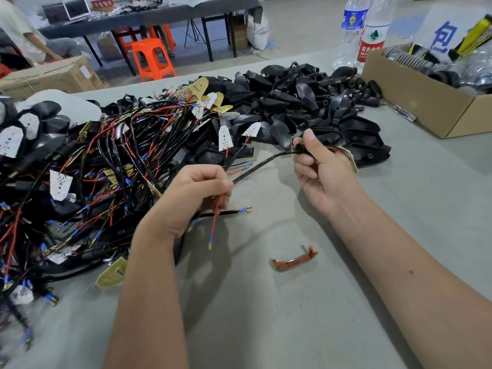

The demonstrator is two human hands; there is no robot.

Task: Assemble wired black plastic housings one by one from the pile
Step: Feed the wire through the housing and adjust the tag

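Note:
My left hand (194, 193) grips the loose end of a black sleeved cable (262, 162); its red wire (214, 222) and a black wire with brass terminals hang out below the fist. The cable runs up and right to my right hand (318, 169), which grips a small black housing (299, 149) where the cable enters, with a red lead and a pale board behind the fingers. A pile of black plastic housings (306, 102) lies just beyond the right hand. A tangle of wired parts (106, 161) covers the table's left.
An orange plastic clip (294, 259) lies on the grey table (266, 315) between my forearms. A cardboard box (426, 102) of parts stands at the far right, two water bottles (364, 30) behind it. Orange stools and another table stand farther back.

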